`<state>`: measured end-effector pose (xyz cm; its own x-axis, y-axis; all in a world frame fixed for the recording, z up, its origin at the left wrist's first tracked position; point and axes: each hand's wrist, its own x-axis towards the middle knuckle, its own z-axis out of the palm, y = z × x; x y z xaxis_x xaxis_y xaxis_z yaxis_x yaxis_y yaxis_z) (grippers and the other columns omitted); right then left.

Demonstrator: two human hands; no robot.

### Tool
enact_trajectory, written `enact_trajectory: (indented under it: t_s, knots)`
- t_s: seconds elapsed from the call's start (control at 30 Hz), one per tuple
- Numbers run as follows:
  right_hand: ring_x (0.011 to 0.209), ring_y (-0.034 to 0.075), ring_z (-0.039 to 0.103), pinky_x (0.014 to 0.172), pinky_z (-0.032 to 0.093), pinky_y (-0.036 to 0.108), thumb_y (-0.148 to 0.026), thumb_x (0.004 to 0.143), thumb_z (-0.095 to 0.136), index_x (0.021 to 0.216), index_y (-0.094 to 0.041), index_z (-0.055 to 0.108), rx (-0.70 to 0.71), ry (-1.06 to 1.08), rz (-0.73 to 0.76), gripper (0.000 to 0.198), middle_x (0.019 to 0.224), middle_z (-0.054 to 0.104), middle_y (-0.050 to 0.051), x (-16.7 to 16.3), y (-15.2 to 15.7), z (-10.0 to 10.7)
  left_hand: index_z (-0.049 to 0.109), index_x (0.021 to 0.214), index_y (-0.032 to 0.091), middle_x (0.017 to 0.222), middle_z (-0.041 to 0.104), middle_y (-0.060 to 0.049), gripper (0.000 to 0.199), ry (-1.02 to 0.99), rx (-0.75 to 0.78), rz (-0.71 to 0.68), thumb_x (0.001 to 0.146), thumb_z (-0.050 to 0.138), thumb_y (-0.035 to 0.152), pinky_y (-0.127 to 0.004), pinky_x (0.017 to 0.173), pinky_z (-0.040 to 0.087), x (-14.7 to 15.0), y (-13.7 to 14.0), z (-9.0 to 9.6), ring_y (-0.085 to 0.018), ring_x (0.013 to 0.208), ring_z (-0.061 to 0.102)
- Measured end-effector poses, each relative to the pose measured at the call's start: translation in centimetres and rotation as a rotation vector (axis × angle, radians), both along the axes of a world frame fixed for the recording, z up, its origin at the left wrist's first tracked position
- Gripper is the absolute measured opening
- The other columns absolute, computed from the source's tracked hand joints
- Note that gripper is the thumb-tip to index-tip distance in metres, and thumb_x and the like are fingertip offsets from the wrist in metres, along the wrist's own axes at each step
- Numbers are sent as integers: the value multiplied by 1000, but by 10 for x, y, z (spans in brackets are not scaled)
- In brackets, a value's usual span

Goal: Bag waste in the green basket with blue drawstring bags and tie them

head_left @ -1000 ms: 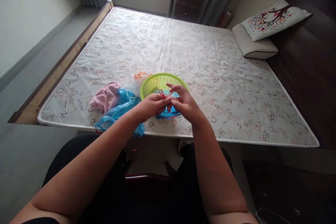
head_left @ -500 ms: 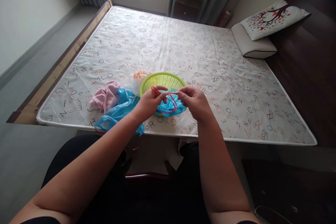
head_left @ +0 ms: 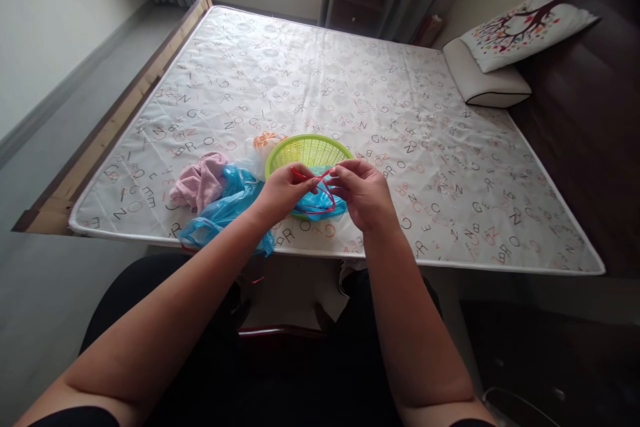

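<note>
A thin red string (head_left: 327, 199) hangs in a loop between my two hands. My left hand (head_left: 286, 188) is closed, pinching the string between thumb and fingers. Opposite it, my right hand (head_left: 361, 188) pinches another part of the string at the fingertips. Below the hands, a crumpled blue plastic bag (head_left: 315, 205) lies at the near side of a green plastic basket (head_left: 285, 149). My hands and the bag hide part of the basket. A second blue plastic bag (head_left: 220, 217) rests by my left forearm.
A pink cloth (head_left: 200, 181) and a clear bag with orange print (head_left: 257, 152) lie left of the basket. All sit near the front edge of a letter-patterned mattress (head_left: 360, 100). A tree-print pillow (head_left: 525, 33) leans on a beige cushion (head_left: 485, 77) at the far right.
My right hand has moved slightly left, nearer my left hand, and its fingers have shifted on the string. The string between the hands is less stretched.
</note>
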<state>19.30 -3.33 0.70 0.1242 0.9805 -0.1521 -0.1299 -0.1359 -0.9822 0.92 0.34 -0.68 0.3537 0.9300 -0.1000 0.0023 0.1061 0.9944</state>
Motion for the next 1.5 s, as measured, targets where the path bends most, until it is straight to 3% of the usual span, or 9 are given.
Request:
enact_trajectory:
  t_s: [0.13,0.4,0.63,0.77,0.87,1.0,1.13,1.3,1.5]
  knots:
    - [92,21,78,79,66,37,-48,89,78,97,-23,63,19,-43,38,29,100,79,7,-16,-6,3,70,84,15,81,77,-6,35,-19,-11,117,74,93,40,-23,68,50,4,-1,-6,-14,73,69]
    - [91,20,73,86,60,38,-40,88,80,92,-22,77,103,-273,211,18,95,79,4,-20,-9,-4,67,83,16,55,58,3,20,-91,-181,176,85,84,26,-20,46,35,2,1,4,-8,47,51]
    - [111,25,63,109,52,51,-32,90,83,84,-26,78,356,-665,-11,9,109,63,7,-24,-2,-26,67,85,17,69,69,-1,28,-241,-260,137,81,90,31,-19,45,37,1,3,-3,-6,47,52]
    - [115,23,61,96,57,41,-29,90,80,80,-23,60,419,-605,-45,23,119,59,8,-27,0,-32,66,85,16,78,75,-4,35,-274,-292,77,77,94,35,-18,46,40,-1,4,-5,-6,50,53]
    - [92,17,61,77,54,32,-35,90,80,94,-25,55,325,-530,-45,27,110,63,4,-25,1,-35,69,86,16,81,77,-6,34,-231,-220,13,78,93,38,-19,49,42,-3,4,-4,-7,54,56]
    - [78,15,61,74,52,31,-44,91,78,123,-25,58,146,-349,103,42,94,66,-1,-24,3,-37,70,84,16,77,75,-5,31,-159,-83,-36,80,91,38,-21,54,45,-4,4,-4,-8,58,58]
    - [70,12,56,66,47,27,-39,90,71,111,-22,70,60,-103,272,27,80,63,-2,-25,3,-32,71,83,16,79,76,-5,30,-147,38,-64,81,89,40,-24,63,51,-1,3,-7,-11,65,63]
    - [54,8,38,49,28,24,-30,81,71,96,-21,75,-115,74,302,18,61,50,-7,-18,3,-24,73,84,17,79,75,-4,25,-77,170,-60,87,84,39,-28,71,55,-4,7,-10,-14,73,67]
    - [78,15,66,58,48,25,-54,82,80,105,-23,79,-217,267,244,38,106,78,6,-17,5,-26,76,88,19,83,77,-4,18,-14,229,-18,88,81,36,-30,75,58,-9,15,-17,-15,77,70]
